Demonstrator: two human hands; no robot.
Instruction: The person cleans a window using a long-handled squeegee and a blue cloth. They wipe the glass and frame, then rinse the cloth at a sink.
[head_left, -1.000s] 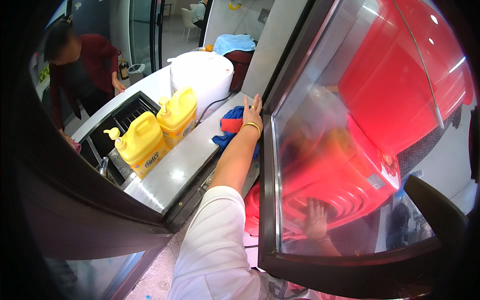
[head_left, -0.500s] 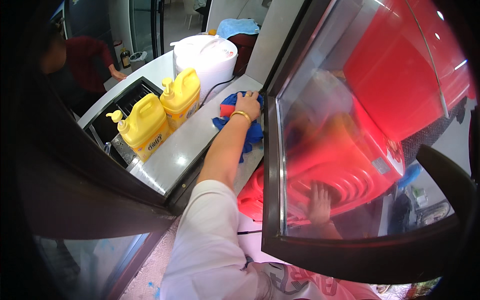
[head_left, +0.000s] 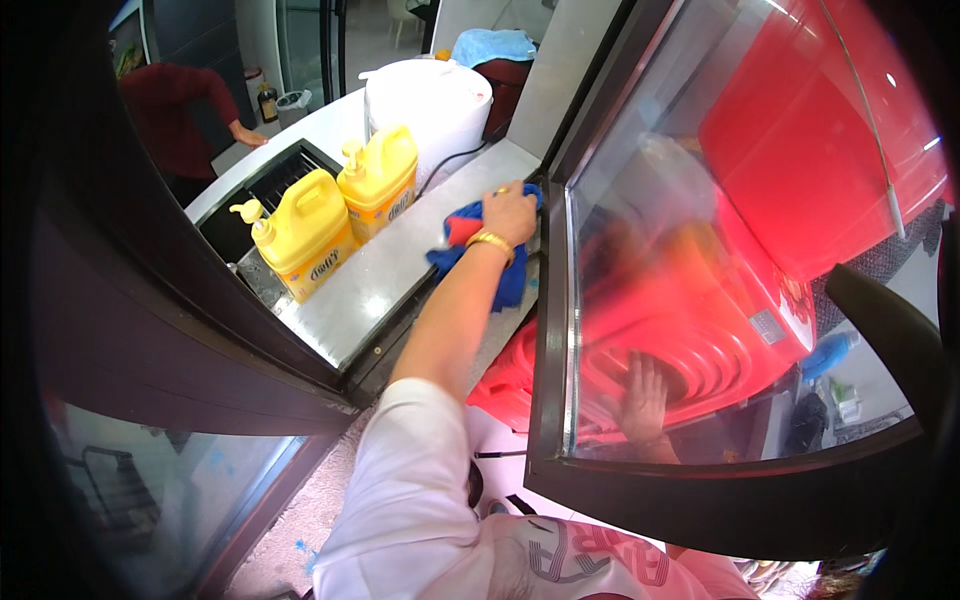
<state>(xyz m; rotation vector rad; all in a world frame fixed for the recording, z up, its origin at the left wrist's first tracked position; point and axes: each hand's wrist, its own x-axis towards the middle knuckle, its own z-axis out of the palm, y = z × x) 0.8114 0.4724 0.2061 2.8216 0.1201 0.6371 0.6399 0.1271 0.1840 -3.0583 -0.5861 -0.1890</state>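
Observation:
My left hand, with a gold bracelet at the wrist, reaches out over a pale ledge. Its fingers are bent over a blue cloth with a red patch, pressing it into the corner beside the dark window frame. Part of the cloth hangs over the ledge's edge. Through the glass pane of the open window sash I see my right hand, fingers outstretched and holding nothing. It lies in front of a ribbed red plastic item; whether it touches the glass or that item I cannot tell.
Two yellow pump jugs stand left of the ledge by a black rack. Behind them is a white lidded container with a cable. A red bucket is at the right. A person in a red sleeve is at the far left.
The whole view has shifted a little. My left hand and the blue cloth stay at the window corner, now slightly closer to the frame. The right hand remains behind the glass.

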